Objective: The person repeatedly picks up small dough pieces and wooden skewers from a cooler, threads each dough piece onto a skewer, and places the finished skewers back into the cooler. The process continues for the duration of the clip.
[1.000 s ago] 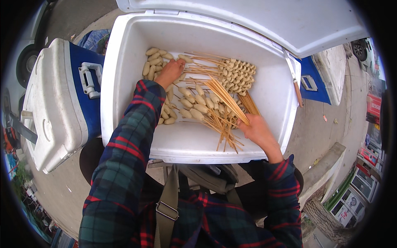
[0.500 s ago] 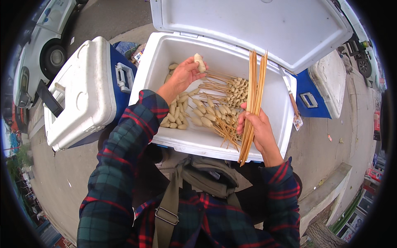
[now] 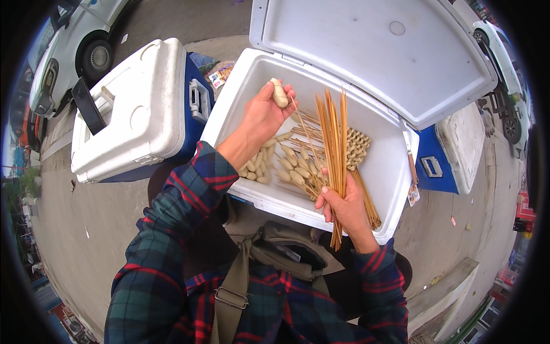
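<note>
A pale, stubby sausage [image 3: 279, 93] is held upright in the fingers of my left hand [image 3: 265, 112], over the left side of an open white cooler box [image 3: 226, 123]. My right hand [image 3: 345, 206] grips a bundle of thin wooden skewers [image 3: 334, 137] near its lower part. One single skewer [image 3: 306, 133] slants out from the bundle, its tip close to my left fingers. Below my hands, loose sausages [image 3: 256, 166] lie in the cooler's left part. Skewered sausages [image 3: 295, 169] lie in the middle, and skewers with small scored pieces [image 3: 358, 148] are stacked toward the right.
The cooler's raised lid [image 3: 372, 51] leans back at the far side. A knife with a wooden handle [image 3: 412, 166] rests on the right rim. Closed blue-and-white coolers stand left [image 3: 134, 109] and right [image 3: 452, 149]. A shoulder bag [image 3: 283, 252] hangs at my lap.
A single skewer now slants from the bundle toward the sausage in my left hand. More loose skewers show behind my right hand. The whole view has shifted and turned slightly.
</note>
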Tool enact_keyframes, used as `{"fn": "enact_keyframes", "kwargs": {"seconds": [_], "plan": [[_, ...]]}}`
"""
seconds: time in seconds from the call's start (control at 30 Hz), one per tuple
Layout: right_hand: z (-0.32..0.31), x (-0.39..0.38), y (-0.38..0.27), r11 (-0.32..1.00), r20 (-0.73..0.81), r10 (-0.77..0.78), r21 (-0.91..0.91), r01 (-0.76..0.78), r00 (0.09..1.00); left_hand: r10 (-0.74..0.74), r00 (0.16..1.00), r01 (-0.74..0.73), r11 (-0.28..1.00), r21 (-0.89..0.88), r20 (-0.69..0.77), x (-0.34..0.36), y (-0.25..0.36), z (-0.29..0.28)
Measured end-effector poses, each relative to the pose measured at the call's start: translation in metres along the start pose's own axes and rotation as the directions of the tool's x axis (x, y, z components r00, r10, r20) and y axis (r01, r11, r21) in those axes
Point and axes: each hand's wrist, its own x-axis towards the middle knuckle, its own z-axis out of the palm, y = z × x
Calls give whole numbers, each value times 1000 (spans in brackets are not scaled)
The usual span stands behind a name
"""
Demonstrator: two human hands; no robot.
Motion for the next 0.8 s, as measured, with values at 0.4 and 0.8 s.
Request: {"fn": "enact_keyframes", "kwargs": {"seconds": [0.4,0.8], "plan": [[5,5,13,999,-107,-25,-42,21,994,-28,999,24,994,-107,-33,11,-2,-7],[9,15,29,988,-167,-122,-113,104,978,3,998,-8,998,-62,-70,-4,-23,2]]}}
